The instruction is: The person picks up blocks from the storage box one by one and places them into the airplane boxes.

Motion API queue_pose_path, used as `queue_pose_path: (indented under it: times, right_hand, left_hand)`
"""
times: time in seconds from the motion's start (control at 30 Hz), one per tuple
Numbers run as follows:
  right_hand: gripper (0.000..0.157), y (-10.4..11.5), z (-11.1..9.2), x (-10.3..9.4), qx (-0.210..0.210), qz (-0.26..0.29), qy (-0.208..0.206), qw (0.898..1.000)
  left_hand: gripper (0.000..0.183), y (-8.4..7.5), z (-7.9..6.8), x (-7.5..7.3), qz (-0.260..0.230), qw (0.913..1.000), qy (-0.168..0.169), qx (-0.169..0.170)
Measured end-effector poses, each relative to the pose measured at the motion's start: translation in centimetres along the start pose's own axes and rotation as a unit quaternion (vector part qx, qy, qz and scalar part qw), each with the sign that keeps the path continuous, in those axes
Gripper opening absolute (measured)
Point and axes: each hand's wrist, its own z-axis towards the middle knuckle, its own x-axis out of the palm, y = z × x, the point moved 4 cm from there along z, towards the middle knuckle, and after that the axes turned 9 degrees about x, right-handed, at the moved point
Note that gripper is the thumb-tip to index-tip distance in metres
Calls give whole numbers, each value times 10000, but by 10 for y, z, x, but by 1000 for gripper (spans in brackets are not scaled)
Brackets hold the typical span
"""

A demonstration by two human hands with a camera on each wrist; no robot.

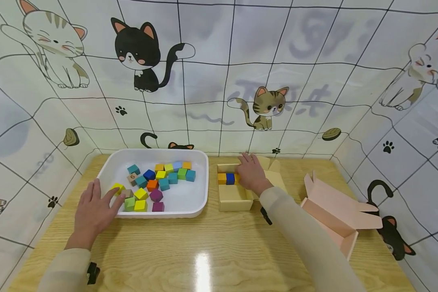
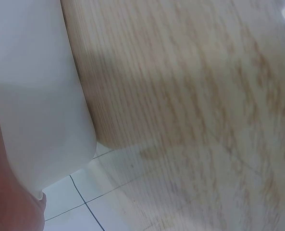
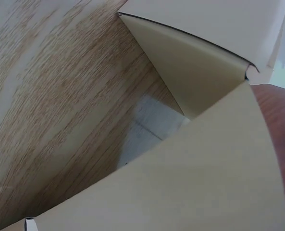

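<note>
On the left, my left hand (image 1: 96, 211) rests over the near left rim of a white tray (image 1: 184, 198) with its fingers spread. A yellow cube (image 1: 117, 187) lies beside its fingertips. Many coloured wooden cubes sit in the tray, among them a blue cube (image 1: 149, 174) and purple ones. Over the right side of an open yellow cardboard box (image 1: 235, 205) is my right hand (image 1: 253, 174). Inside the box stand an orange cube (image 1: 222, 179) and a dark blue cube (image 1: 230, 179) in a row. Another orange cube at the right is partly covered by this hand; whether it is pinched, I cannot tell.
An open pink cardboard box (image 1: 336, 221) lies at the right with its lid folded back. The wooden table (image 1: 160, 251) carries everything. Behind and at both sides stands a cat-printed, tile-patterned backdrop (image 1: 211, 81). The yellow box's lid flap (image 1: 275, 178) opens rightward beneath the right forearm.
</note>
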Motion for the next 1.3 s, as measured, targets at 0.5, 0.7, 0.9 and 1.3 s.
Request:
queue_pose_path:
  times: [0.5,0.7,0.9,1.3]
  right_hand:
    - [21,-3,-6,-13,-73,108,-14,9999]
    - [28,-2,-10,-33,-278,353,-220,9987]
    - [30,6,-11,-58,-396,731,-516,9952]
    - [34,44,-3,-70,-402,876,-391,9946]
  left_hand:
    - [70,-2,2,1,-15,10000,28,20]
    - [71,-2,3,0,-25,10000,8,52]
    - [70,0,2,0,45,9999,-10,102]
    - [69,1,1,0,57,9999,48,135]
